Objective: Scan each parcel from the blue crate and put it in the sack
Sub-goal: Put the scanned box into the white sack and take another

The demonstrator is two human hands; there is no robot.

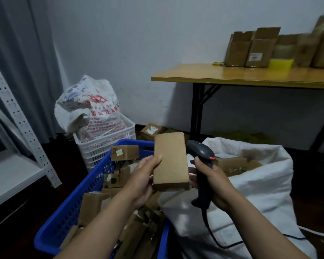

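Parcel (170, 159) is being scanned.
Left grip (144, 176) is holding it, right grip (217, 186) is clasping the scanner (199, 149); no label is showing, so it probably needs turning.

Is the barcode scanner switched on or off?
On: a red light glows on the barcode scanner that the right hand grips.

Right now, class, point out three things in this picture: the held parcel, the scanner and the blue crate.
parcel (170, 159): head view, middle of its plain cardboard face.
scanner (200, 150): head view, top of its dark head.
blue crate (64, 221): head view, its perforated left wall.
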